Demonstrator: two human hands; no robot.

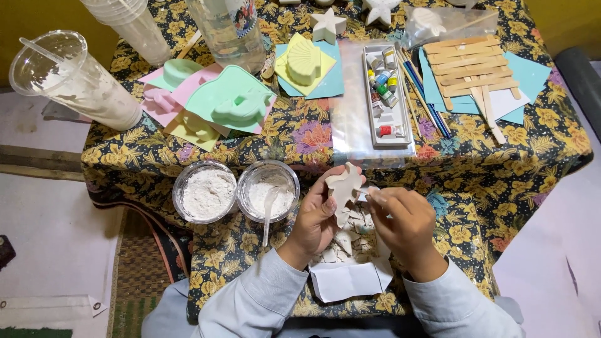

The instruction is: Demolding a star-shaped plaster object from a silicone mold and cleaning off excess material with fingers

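My left hand [316, 219] grips a white plaster figure [344, 188], shaped like a small animal, and holds it upright above the table's near edge. My right hand [400, 219] is closed beside it, its fingertips pinched on a small thin tool that touches the figure's right side; the tool is too small to tell. Under both hands lies a sheet of white paper [347, 280] strewn with several white plaster chips [350, 241].
Two clear bowls of white powder [205, 193] [269, 188], one with a plastic spoon, stand left of my hands. Farther back lie pastel moulds [235, 100], a yellow shell mould [305, 61], a paint tray [386, 94], brushes, wooden sticks [469, 66], plaster stars and plastic cups [75, 78].
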